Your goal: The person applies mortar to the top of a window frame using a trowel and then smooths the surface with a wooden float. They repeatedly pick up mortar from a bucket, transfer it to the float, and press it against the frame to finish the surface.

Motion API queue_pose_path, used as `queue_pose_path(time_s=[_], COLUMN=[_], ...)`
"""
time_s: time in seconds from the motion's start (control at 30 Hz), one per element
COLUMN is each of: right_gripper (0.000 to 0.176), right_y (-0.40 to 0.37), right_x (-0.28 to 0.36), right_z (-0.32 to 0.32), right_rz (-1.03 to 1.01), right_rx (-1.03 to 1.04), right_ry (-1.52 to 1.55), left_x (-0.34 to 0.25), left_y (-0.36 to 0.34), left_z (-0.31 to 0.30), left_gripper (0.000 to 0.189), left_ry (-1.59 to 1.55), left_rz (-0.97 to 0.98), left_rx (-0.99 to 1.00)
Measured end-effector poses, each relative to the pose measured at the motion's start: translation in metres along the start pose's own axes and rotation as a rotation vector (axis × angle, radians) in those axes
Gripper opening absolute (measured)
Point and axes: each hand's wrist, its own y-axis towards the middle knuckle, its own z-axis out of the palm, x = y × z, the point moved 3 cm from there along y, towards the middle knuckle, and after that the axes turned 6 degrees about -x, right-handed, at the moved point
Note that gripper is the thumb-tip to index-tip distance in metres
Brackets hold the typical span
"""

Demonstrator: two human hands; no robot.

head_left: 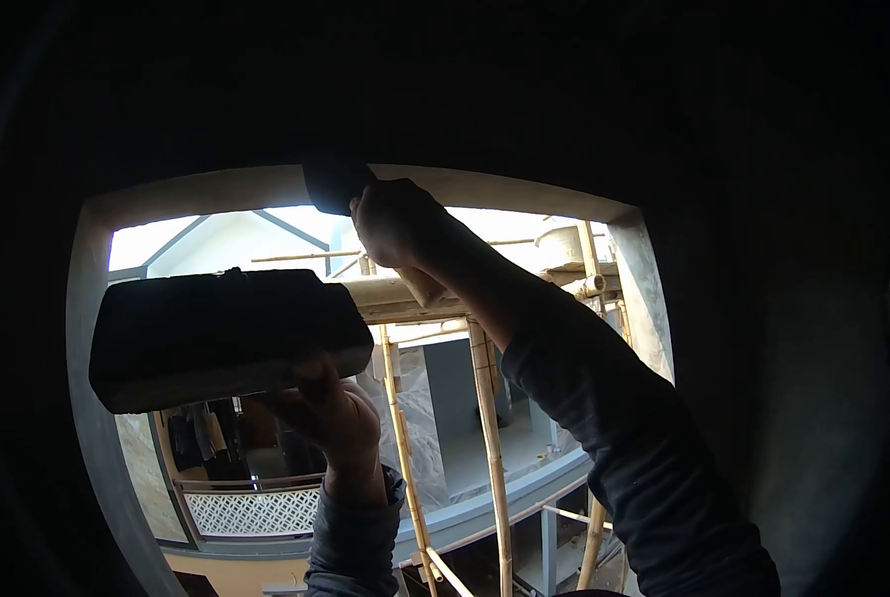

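Note:
At left, a dark box-shaped thing [226,333], mostly in silhouette, rests on my raised left hand [325,408]. The fingers grip its underside near the right end; its top and any contents are hidden. My right hand [395,224] is up at the top edge of the window opening [504,189], closed round a flat-bladed tool [333,184]. Its dark blade reaches the upper edge, and a pale handle end [423,289] sticks out below the fist. Backlight hides the tool's exact kind.
Dark wall surrounds the opening. Outside stand bamboo scaffold poles [492,448], with a pale bucket [561,247] on the upper planks. Beyond are a white patterned balcony railing [256,514], hanging clothes [206,436] and a grey building. The right window side [644,284] lies near my right arm.

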Motion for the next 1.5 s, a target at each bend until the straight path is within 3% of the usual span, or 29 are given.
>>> queue_pose_path(time_s=[0.03, 0.1, 0.27, 0.3, 0.37, 0.4, 0.43, 0.47, 0.5, 0.53, 0.57, 0.6, 0.67, 0.7, 0.73, 0.8, 0.97, 1.07, 1.13, 1.2, 1.27, 1.33, 1.4, 1.5], right_gripper=[0.029, 0.029, 0.033, 0.025, 0.029, 0.03, 0.026, 0.023, 0.022, 0.025, 0.023, 0.021, 0.019, 0.019, 0.019, 0.018, 0.025, 0.039, 0.044, 0.042, 0.042, 0.046, 0.04, 0.037], right_y=[0.0, -0.009, -0.054, -0.062, -0.074, -0.079, -0.083, -0.083, -0.084, -0.082, -0.078, -0.069, -0.055, -0.058, -0.06, -0.079, -0.162, -0.236, -0.288, -0.345, -0.408, -0.505, -0.62, -0.82], right_x=[0.002, -0.01, -0.079, -0.091, -0.114, -0.128, -0.137, -0.147, -0.149, -0.119, -0.104, -0.087, -0.078, -0.083, -0.088, -0.127, -0.294, -0.382, -0.43, -0.425, -0.383, -0.336, -0.282, -0.176], right_z=[0.005, 0.008, 0.003, 0.0, 0.003, 0.012, 0.022, 0.036, 0.041, 0.02, 0.016, 0.013, 0.029, 0.028, 0.027, 0.029, 0.073, 0.086, 0.09, 0.071, 0.054, 0.06, 0.066, 0.062], right_rz=[-0.01, -0.001, 0.074, 0.149, 0.245, 0.273, 0.173, 0.22, 0.276, 0.138, 0.079, 0.05, 0.118, 0.115, 0.107, 0.181, 0.047, 1.252, 1.428, 1.357, 1.246, 1.341, 1.495, 1.88], right_rx=[0.03, 0.035, 0.028, 0.118, 0.233, 0.256, 0.241, 0.166, 0.082, 0.105, 0.007, 0.002, 0.037, 0.066, 0.095, 0.136, 0.083, 0.034, 0.09, -0.039, -0.179, -0.234, -0.114, 0.147], right_ry=[-0.013, 0.0, -0.137, -0.099, -0.11, -0.158, -0.329, -0.054, 0.215, -0.039, -0.032, -0.049, 0.009, -0.042, -0.092, -0.095, -0.391, 0.598, 0.684, 0.695, 0.693, 0.904, 1.031, 0.883], left_x=[-0.001, 0.002, 0.005, 0.007, 0.018, 0.019, 0.017, 0.011, 0.006, 0.004, 0.021, 0.016, 0.0, 0.011, 0.001, -0.012, -0.002, -0.014, -0.021, -0.02, -0.034, -0.031, -0.042, -0.08], left_y=[0.002, 0.009, 0.025, 0.027, 0.031, 0.033, 0.029, 0.028, 0.027, 0.025, 0.01, 0.004, -0.009, -0.028, -0.03, -0.026, -0.053, -0.079, -0.106, -0.145, -0.184, -0.239, -0.28, -0.321], left_z=[0.0, -0.002, -0.009, -0.012, -0.021, -0.027, -0.029, -0.032, -0.029, -0.026, -0.025, -0.02, -0.014, -0.01, -0.006, -0.003, -0.021, -0.015, -0.016, -0.031, -0.051, -0.096, -0.139, -0.18], left_gripper=[0.048, 0.054, 0.059, 0.058, 0.058, 0.058, 0.061, 0.068, 0.067, 0.067, 0.064, 0.064, 0.061, 0.055, 0.055, 0.052, 0.062, 0.065, 0.067, 0.074, 0.083, 0.081, 0.068, 0.067], left_ry=[0.003, -0.367, -0.416, -0.323, -0.226, 0.018, 0.251, 0.456, 0.409, 0.36, 0.029, 0.0, 0.146, -0.366, -0.369, -0.687, -0.59, -0.586, -0.569, -0.495, -0.351, -0.357, -0.37, -0.46], left_rz=[0.004, -0.204, -0.307, -0.207, -0.112, 0.121, 0.347, 0.328, 0.34, 0.348, 0.035, 0.023, 0.235, -0.264, -0.272, -0.555, -0.665, -0.725, -0.752, -0.896, -1.045, -1.312, -1.48, -1.947], left_rx=[0.002, 0.014, -0.044, -0.001, 0.039, 0.039, 0.043, 0.034, 0.001, -0.03, 0.055, 0.07, 0.041, -0.003, 0.013, -0.203, -0.225, -0.199, -0.159, -0.079, -0.044, 0.076, 0.232, 0.455])
